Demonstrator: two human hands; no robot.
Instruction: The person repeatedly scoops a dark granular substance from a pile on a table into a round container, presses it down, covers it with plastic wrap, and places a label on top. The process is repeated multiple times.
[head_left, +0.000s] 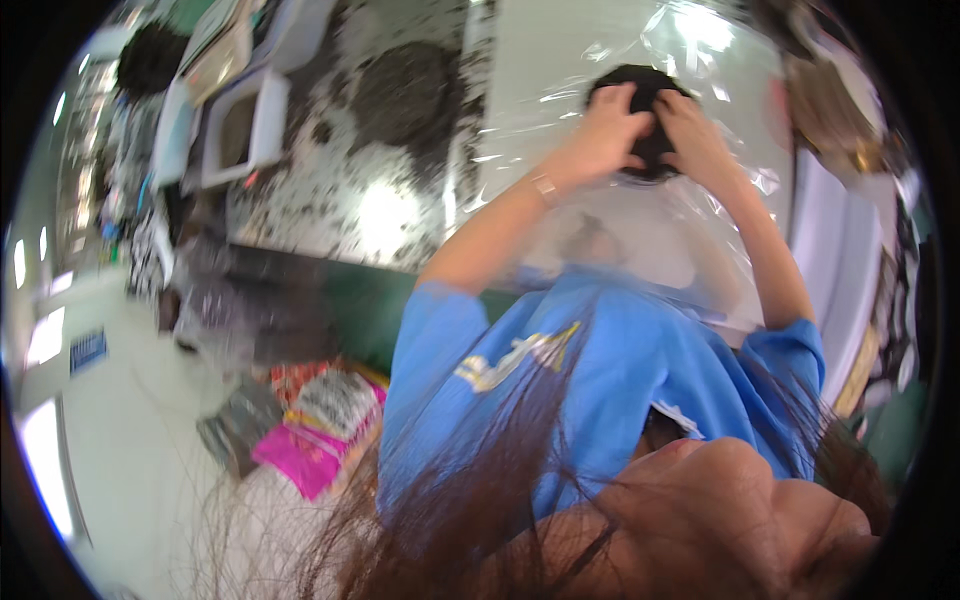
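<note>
A rounded black mass (646, 84), perhaps of hair or fibre, lies in front of me on a sheet of clear plastic film (540, 90). My left hand (616, 126), with a band on its wrist, grips its left side. From the right side my right hand (691, 129) holds the same mass, fingers bent over its top. Between the two hands a strip of black shows. Blur hides the exact fingertip contact. Under the film is a pale, shiny tabletop (517, 45).
Left of the film, dark loose material (405, 90) is heaped and scattered over the table. A white plastic tub (274, 112) stands beyond it. Bright printed bags (322, 427) lie low at left. Pale lilac trays (836, 247) and a brown bundle (832, 105) are at right.
</note>
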